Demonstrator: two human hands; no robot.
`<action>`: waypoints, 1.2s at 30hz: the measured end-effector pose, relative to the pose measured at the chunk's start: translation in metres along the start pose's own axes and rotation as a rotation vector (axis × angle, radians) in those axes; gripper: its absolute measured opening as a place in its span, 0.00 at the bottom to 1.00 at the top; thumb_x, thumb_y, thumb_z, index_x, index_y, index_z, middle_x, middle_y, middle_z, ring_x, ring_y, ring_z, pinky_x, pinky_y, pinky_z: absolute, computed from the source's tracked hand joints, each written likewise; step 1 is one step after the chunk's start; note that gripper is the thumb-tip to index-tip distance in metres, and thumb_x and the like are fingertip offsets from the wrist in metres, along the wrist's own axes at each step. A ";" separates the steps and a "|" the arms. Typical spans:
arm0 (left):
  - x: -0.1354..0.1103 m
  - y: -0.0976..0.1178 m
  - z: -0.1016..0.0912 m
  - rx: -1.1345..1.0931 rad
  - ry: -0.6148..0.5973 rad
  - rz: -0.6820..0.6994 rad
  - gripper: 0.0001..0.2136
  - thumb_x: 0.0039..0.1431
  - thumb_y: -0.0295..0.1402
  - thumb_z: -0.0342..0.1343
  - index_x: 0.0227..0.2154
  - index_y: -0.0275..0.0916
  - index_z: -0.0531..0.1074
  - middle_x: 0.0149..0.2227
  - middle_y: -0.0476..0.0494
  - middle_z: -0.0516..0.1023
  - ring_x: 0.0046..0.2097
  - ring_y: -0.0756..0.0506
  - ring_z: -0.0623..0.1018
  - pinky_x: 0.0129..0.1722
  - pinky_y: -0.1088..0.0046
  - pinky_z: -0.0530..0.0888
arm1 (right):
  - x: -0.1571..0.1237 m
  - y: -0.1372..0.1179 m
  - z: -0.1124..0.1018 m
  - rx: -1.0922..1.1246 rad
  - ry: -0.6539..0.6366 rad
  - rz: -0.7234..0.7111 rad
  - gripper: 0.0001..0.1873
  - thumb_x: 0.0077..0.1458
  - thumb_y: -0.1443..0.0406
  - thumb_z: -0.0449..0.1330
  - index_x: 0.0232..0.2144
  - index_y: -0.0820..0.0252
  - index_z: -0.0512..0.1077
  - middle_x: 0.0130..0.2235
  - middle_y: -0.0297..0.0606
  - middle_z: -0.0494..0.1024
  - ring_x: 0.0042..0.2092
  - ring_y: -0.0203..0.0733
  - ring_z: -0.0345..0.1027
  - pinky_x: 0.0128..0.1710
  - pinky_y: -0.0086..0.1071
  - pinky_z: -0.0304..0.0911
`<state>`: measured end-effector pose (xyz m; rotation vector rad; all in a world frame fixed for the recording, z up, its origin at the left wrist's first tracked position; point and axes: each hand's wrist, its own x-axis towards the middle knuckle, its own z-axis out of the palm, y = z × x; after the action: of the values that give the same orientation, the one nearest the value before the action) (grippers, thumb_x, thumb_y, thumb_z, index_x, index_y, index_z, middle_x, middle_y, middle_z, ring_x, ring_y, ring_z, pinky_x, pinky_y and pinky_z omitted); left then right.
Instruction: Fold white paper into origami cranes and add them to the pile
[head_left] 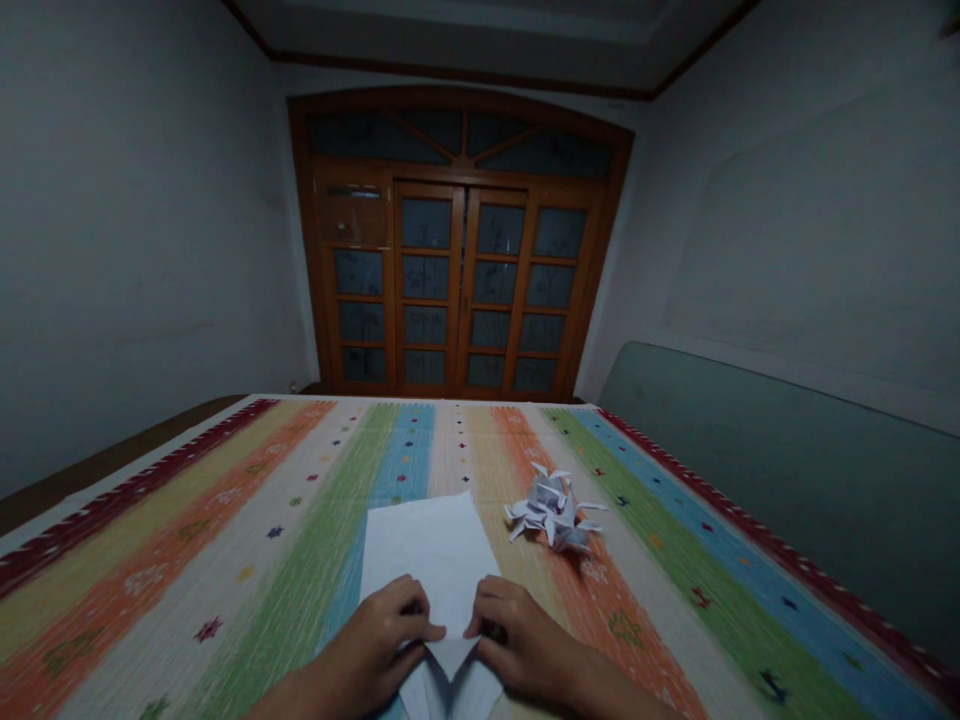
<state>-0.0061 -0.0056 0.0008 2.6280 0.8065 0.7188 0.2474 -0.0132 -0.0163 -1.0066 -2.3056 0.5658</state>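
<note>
A partly folded piece of white paper [450,662] lies between my two hands, with a small triangular flap pointing toward me. My left hand [386,630] pinches its left side between thumb and fingers. On the opposite side, my right hand [517,635] grips the paper in the same way, fingertips close to the left ones. Beyond my hands a flat white sheet [427,550] rests on the tablecloth; whether it is separate from the folded piece I cannot tell. The lower part of the folded paper runs out of view.
To the right of the sheet sits a small heap of folded paper cranes [555,510]. A striped, patterned tablecloth [285,500] covers the table. A pale green panel [750,450] stands along the right side, and wooden glass doors [457,290] close the far end.
</note>
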 end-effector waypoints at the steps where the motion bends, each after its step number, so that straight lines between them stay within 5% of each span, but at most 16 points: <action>1: 0.000 0.001 -0.002 0.005 -0.010 0.002 0.16 0.59 0.18 0.56 0.43 0.43 0.81 0.39 0.42 0.77 0.41 0.43 0.77 0.40 0.69 0.73 | -0.001 -0.001 -0.002 0.011 -0.001 -0.008 0.10 0.48 0.76 0.63 0.33 0.60 0.75 0.36 0.38 0.74 0.40 0.43 0.70 0.42 0.32 0.63; 13: 0.001 0.020 -0.026 0.051 -0.149 0.057 0.15 0.58 0.26 0.64 0.45 0.49 0.82 0.45 0.40 0.78 0.46 0.38 0.76 0.44 0.61 0.75 | -0.005 -0.006 -0.014 -0.166 -0.099 -0.259 0.13 0.60 0.69 0.63 0.47 0.54 0.79 0.39 0.41 0.76 0.40 0.44 0.69 0.37 0.33 0.62; 19: -0.004 0.019 -0.028 -0.006 -0.124 0.137 0.16 0.59 0.35 0.68 0.50 0.52 0.80 0.60 0.42 0.77 0.63 0.31 0.71 0.61 0.49 0.71 | -0.007 -0.011 -0.021 -0.216 -0.126 -0.317 0.10 0.60 0.61 0.64 0.43 0.56 0.80 0.39 0.42 0.76 0.39 0.46 0.69 0.37 0.35 0.63; 26: 0.001 0.021 -0.031 -0.002 -0.242 0.104 0.13 0.64 0.32 0.64 0.51 0.49 0.80 0.61 0.40 0.77 0.64 0.33 0.72 0.61 0.51 0.72 | -0.009 -0.011 -0.017 -0.210 -0.055 -0.354 0.07 0.62 0.66 0.62 0.41 0.56 0.80 0.38 0.43 0.78 0.38 0.45 0.70 0.35 0.35 0.62; 36: -0.012 -0.003 -0.018 -0.065 0.023 0.078 0.11 0.57 0.23 0.61 0.40 0.43 0.83 0.43 0.42 0.88 0.52 0.36 0.83 0.55 0.54 0.78 | -0.008 -0.017 -0.022 -0.245 -0.088 -0.355 0.07 0.57 0.64 0.63 0.38 0.54 0.81 0.39 0.42 0.79 0.38 0.45 0.70 0.35 0.36 0.62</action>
<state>-0.0259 -0.0080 0.0106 2.6097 0.6787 0.7830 0.2576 -0.0265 0.0073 -0.6596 -2.5987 0.1891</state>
